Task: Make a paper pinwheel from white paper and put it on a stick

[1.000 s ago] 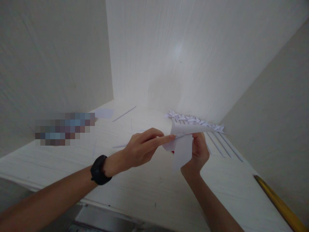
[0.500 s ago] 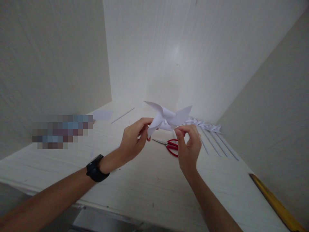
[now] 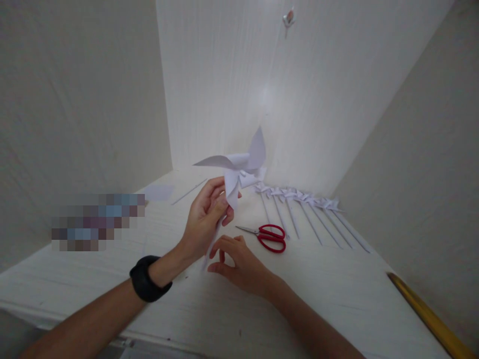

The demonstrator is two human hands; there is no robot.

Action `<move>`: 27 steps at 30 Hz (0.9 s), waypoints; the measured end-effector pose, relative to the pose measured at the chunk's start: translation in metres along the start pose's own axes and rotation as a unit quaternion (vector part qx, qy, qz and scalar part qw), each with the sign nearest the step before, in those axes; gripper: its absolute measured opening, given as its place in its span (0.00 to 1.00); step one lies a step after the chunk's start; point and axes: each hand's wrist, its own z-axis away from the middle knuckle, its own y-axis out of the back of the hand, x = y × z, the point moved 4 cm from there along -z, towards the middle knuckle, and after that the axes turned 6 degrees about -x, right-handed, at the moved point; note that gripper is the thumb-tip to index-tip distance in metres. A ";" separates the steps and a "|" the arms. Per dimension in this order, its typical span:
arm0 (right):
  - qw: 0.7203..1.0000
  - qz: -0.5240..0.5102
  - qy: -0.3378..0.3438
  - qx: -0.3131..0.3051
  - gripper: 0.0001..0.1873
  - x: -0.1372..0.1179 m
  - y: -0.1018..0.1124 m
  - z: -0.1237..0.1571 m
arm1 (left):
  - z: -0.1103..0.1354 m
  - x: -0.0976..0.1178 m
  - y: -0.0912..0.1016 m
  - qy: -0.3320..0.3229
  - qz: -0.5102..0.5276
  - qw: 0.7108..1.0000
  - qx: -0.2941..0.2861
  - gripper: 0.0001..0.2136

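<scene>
A white paper pinwheel [image 3: 239,167] on a thin white paper stick is held up over the table. My left hand [image 3: 207,214], with a black band on its wrist, is closed around the stick just under the blades. My right hand [image 3: 239,264] is lower, beside the stick's bottom end. Its thumb and fingers are curved apart around that end, with a gap between them. Red-handled scissors [image 3: 272,238] lie on the table to the right of my hands, blades pointing left.
Several finished paper pinwheels [image 3: 305,197] lie in a row at the back right. A loose paper stick [image 3: 189,192] and a paper sheet [image 3: 159,192] are at the back left, near a blurred-out patch. A yellow strip [image 3: 426,314] lies along the right wall.
My right hand has left the pinwheel's blade and dropped to the stick's lower end. The pinwheel has turned and tilted in my left hand. The view has shifted, revealing more of the row.
</scene>
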 end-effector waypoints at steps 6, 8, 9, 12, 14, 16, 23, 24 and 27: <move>0.999 0.005 0.028 0.026 0.02 -0.004 -0.009 -0.002 | 0.007 -0.009 -0.007 0.060 0.032 0.996 -0.052 0.09; 0.999 0.011 0.038 0.035 0.03 -0.005 -0.009 -0.001 | 0.010 -0.012 -0.007 0.074 0.036 0.995 -0.051 0.09; 0.998 0.016 0.041 0.039 0.04 -0.005 -0.008 -0.001 | 0.010 -0.013 -0.007 0.078 0.039 0.995 -0.050 0.10; 0.998 0.028 0.045 0.047 0.05 -0.002 -0.008 0.000 | 0.011 -0.012 -0.008 0.085 0.047 0.994 -0.054 0.10; 0.997 0.034 0.049 0.054 0.05 0.000 -0.006 0.000 | 0.009 -0.009 -0.009 0.083 0.052 0.993 -0.064 0.11; 0.996 0.044 0.050 0.062 0.05 0.003 -0.004 0.000 | 0.007 -0.003 -0.012 0.070 0.044 0.993 -0.083 0.15; 0.986 0.134 0.023 0.097 0.04 0.014 0.010 0.002 | -0.003 0.024 -0.024 0.056 -0.083 0.992 -0.075 0.13; 0.984 0.144 0.020 0.099 0.04 0.015 0.011 0.002 | -0.004 0.027 -0.025 0.053 -0.095 0.992 -0.062 0.12; 0.980 0.171 0.013 0.102 0.04 0.019 0.012 0.001 | -0.005 0.031 -0.027 0.056 -0.125 0.990 -0.032 0.12</move>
